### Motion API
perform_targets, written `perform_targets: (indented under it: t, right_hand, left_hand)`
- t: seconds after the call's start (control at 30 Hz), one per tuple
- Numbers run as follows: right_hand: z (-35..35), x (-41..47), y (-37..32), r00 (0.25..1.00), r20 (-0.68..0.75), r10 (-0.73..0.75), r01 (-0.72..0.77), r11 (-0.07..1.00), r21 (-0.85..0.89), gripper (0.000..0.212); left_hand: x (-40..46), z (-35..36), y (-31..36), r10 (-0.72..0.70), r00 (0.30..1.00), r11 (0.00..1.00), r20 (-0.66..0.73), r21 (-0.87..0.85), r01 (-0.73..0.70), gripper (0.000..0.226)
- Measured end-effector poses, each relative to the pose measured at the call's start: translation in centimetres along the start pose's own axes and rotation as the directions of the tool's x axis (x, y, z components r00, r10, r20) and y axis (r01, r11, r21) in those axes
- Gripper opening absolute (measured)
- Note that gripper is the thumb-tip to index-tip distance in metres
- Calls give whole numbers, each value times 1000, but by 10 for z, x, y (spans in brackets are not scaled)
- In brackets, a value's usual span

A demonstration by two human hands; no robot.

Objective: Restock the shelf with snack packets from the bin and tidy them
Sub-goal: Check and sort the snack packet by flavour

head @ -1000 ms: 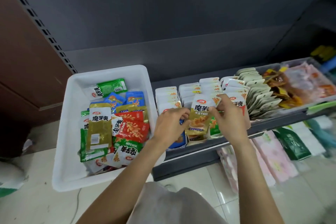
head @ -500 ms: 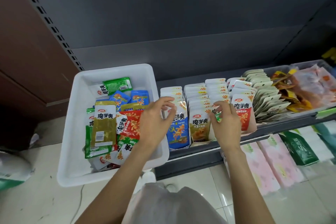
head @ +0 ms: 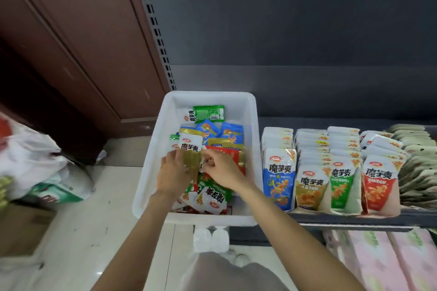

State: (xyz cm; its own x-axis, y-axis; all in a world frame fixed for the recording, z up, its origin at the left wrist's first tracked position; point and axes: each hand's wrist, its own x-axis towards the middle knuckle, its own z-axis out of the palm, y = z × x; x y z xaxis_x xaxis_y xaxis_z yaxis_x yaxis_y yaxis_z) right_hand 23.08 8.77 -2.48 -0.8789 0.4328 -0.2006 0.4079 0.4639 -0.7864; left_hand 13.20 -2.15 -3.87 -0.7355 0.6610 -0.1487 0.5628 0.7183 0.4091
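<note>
A white plastic bin [head: 151, 149] holds several loose snack packets in green, blue, red and olive-gold. Both my hands are inside it. My left hand [head: 175, 172] grips the lower part of an olive-gold packet [head: 191, 149] that lies on top of the pile. My right hand [head: 222, 168] has its fingers curled at that packet's right edge, over a red packet [head: 236, 156]; motion blur hides what it pinches. On the shelf [head: 354, 218] to the right stand neat rows fronted by a blue packet [head: 279, 177], a gold one, a green one and a red one.
Further right on the shelf lie fanned pale-green packets [head: 416, 172]. Pink packs [head: 383, 262] sit on the shelf below. Filled bags [head: 35, 168] and a cardboard box [head: 21, 231] lie on the tiled floor at left. A brown wall panel and perforated upright stand behind the bin.
Both hands left the shelf rows and moved left into the bin, where they now close around the olive-gold packet. The view swung to the left.
</note>
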Motion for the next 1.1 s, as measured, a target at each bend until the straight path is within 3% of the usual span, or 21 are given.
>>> perform_targets:
  t: [0.07, 0.17, 0.23, 0.3, 0.4, 0.47, 0.53, 0.6, 0.7, 0.83, 1.0, 1.1]
  right_hand:
    - [16, 14, 3, 999, 27, 28, -26, 997, -78, 37]
    - [27, 21, 3, 994, -19, 110, -111, 988, -106, 37]
    - [26, 22, -4, 984, 1, 176, -176, 984, -1, 49]
    - [22, 22, -12, 977, -2, 215, -212, 962, 170, 54]
    - [14, 19, -11, 944, -175, 280, -224, 932, 285, 34]
    - [7, 13, -2, 888, -316, 335, -226, 915, 335, 14]
    - [-1, 3, 7, 864, -293, 410, -203, 815, 542, 5]
    - [-12, -12, 7, 884, -197, 424, -157, 666, 729, 5]
    - [-26, -32, 2, 916, -173, 361, -78, 584, 808, 8]
    - [-46, -58, -2, 895, -305, 325, 40, 623, 781, 16]
    - [-102, -108, 6, 784, -572, 240, 204, 771, 603, 28]
    - [-126, -140, 23, 702, -687, 190, 228, 853, 470, 30]
  left_hand:
    - [7, 3, -3, -30, 998, 994, 57, 109, 24, 66]
    - [12, 4, -6, -9, 1000, 991, -16, 130, 11, 72]
    - [11, 4, -7, 64, 991, 997, -118, -26, -67, 74]
    - [4, 1, -2, 77, 990, 958, -120, -265, -106, 76]
    - [-14, -2, 9, 172, 984, 854, 40, -504, -129, 85]
    - [-25, -4, 15, 154, 988, 771, 30, -629, -101, 73]
    - [-31, -7, 18, 34, 996, 685, -88, -723, -87, 53]
    - [-32, -12, 20, -24, 988, 673, -154, -733, -98, 40]
    - [-31, -20, 30, 40, 998, 604, -54, -794, -67, 33]
    - [-30, -22, 53, 200, 979, 625, -36, -765, -156, 22]
    - [-41, -15, 115, 378, 924, 598, -60, -746, -293, 27]
    - [-46, 4, 154, 489, 870, 585, -52, -721, -372, 15]
